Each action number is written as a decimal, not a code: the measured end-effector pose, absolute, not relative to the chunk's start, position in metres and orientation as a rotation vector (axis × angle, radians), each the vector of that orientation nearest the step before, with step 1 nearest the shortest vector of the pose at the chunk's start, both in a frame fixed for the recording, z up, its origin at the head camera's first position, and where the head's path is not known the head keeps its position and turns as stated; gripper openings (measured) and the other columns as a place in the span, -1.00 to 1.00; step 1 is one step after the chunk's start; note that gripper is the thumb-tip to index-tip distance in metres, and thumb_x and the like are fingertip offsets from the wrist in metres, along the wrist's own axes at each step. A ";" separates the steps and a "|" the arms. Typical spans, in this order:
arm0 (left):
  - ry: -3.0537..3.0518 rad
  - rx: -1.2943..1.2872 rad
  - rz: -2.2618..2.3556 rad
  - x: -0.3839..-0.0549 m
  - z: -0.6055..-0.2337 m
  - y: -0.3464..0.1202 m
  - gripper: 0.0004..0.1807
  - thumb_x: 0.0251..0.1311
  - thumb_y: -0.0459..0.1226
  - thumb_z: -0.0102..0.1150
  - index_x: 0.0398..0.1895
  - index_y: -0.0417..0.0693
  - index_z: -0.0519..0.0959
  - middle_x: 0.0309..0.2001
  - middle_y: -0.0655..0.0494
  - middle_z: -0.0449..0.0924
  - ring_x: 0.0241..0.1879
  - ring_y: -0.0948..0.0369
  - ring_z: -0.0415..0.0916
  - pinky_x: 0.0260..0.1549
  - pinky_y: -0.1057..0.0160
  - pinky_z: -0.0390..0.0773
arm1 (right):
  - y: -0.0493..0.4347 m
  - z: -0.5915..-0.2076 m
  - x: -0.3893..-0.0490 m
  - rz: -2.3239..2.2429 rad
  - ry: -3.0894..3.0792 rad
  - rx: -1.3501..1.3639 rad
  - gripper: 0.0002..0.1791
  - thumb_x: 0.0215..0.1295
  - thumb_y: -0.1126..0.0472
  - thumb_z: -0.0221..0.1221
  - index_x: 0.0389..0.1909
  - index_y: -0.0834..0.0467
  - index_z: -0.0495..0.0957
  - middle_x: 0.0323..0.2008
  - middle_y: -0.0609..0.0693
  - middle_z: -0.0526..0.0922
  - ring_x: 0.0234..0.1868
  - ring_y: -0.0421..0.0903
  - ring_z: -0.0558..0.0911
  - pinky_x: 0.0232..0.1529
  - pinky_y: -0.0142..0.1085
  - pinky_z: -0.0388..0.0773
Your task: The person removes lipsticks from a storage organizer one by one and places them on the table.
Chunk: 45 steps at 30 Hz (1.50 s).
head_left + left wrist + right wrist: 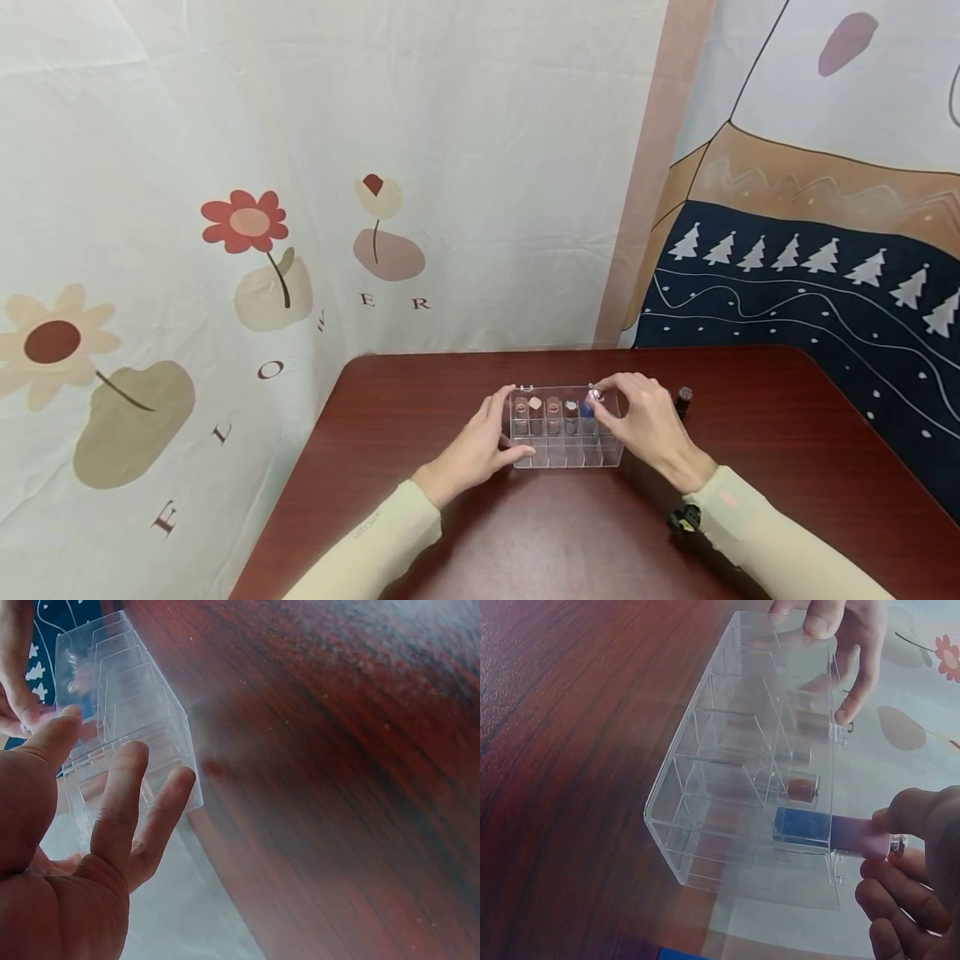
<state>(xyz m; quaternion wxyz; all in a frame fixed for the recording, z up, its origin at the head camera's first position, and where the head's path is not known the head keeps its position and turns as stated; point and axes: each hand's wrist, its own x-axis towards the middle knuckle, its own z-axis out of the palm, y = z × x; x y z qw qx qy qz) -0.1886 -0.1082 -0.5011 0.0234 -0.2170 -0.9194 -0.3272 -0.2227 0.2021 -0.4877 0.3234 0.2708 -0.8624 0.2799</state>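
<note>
We see the right hand (651, 425) pinching the blue-and-pink cosmetic tube (847, 832) near its upper end, thumb and fingertips clamped on it. The tube points downward from that grip, its long axis roughly upright, blue end inside the clear compartmented organizer (567, 457), in the far row towards the right. We see the left hand (468, 446) grip the organizer's left end, thumb on the near side, farther from the tube than the right hand

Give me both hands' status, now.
Left hand: open, fingers resting against the clear organizer.
Right hand: closed, holding the blue-and-pink tube.
</note>
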 end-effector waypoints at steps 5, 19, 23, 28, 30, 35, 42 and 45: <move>-2.846 -0.671 -1.001 -0.189 -0.501 -0.108 0.15 0.48 -0.05 0.65 0.85 -0.18 0.06 0.55 -0.36 0.43 -0.22 0.39 0.82 0.10 0.13 0.83 | 0.203 -0.487 -0.221 0.742 -2.266 0.705 -0.68 0.21 0.31 0.72 -0.08 0.18 0.84 -0.15 0.08 0.93 -0.19 0.04 0.86 -0.11 0.07 0.83; -2.844 -0.664 -1.016 -0.188 -0.501 -0.107 0.15 0.48 -0.07 0.65 0.84 -0.18 0.07 0.52 -0.36 0.45 -0.21 0.39 0.81 0.06 0.18 0.83 | 0.208 -0.481 -0.219 0.780 -2.209 0.726 -0.66 0.22 0.36 0.69 -0.02 0.18 0.83 -0.21 0.01 0.89 -0.32 -0.10 0.76 -0.32 -0.46 0.54; -2.842 -0.665 -1.025 -0.188 -0.502 -0.107 0.15 0.47 -0.08 0.66 0.84 -0.19 0.07 0.56 -0.37 0.43 -0.21 0.38 0.81 0.02 0.21 0.83 | 0.209 -0.480 -0.219 0.785 -2.206 0.723 -0.62 0.19 0.37 0.71 0.00 0.18 0.83 -0.20 0.01 0.89 -0.33 -0.09 0.76 -0.29 -0.51 0.57; -2.838 -0.670 -1.010 -0.188 -0.502 -0.108 0.15 0.47 -0.07 0.66 0.84 -0.19 0.07 0.54 -0.37 0.44 -0.21 0.38 0.81 0.01 0.22 0.82 | 0.212 -0.477 -0.218 0.790 -2.197 0.721 -0.59 0.17 0.37 0.72 0.02 0.20 0.83 -0.16 0.04 0.91 -0.34 -0.08 0.75 -0.24 -0.56 0.62; -2.835 -0.672 -1.006 -0.188 -0.502 -0.108 0.15 0.46 -0.07 0.66 0.84 -0.20 0.07 0.54 -0.37 0.44 -0.21 0.37 0.80 0.00 0.22 0.82 | 0.213 -0.476 -0.218 0.790 -2.194 0.723 -0.59 0.18 0.37 0.72 0.03 0.20 0.83 -0.15 0.04 0.91 -0.34 -0.07 0.77 -0.22 -0.55 0.66; -2.834 -0.674 -0.997 -0.189 -0.502 -0.108 0.16 0.46 -0.07 0.67 0.84 -0.21 0.08 0.53 -0.37 0.45 -0.20 0.36 0.79 0.00 0.22 0.83 | 0.214 -0.473 -0.218 0.783 -2.181 0.723 -0.58 0.17 0.37 0.72 0.03 0.20 0.82 -0.16 0.04 0.91 -0.32 -0.10 0.79 -0.20 -0.47 0.76; -2.835 -0.671 -1.005 -0.190 -0.503 -0.108 0.16 0.47 -0.07 0.66 0.84 -0.20 0.07 0.52 -0.37 0.46 -0.21 0.36 0.81 0.03 0.19 0.84 | 0.220 -0.469 -0.221 0.775 -2.150 0.711 -0.61 0.17 0.39 0.70 0.01 0.21 0.83 -0.17 0.05 0.92 -0.30 -0.09 0.83 -0.20 -0.56 0.69; -2.832 -0.673 -1.008 -0.190 -0.503 -0.108 0.15 0.46 -0.07 0.66 0.84 -0.22 0.08 0.52 -0.38 0.46 -0.21 0.35 0.82 0.03 0.19 0.84 | 0.223 -0.468 -0.221 0.787 -2.150 0.710 -0.60 0.17 0.38 0.71 0.01 0.22 0.82 -0.20 0.05 0.90 -0.30 -0.07 0.83 -0.23 -0.50 0.73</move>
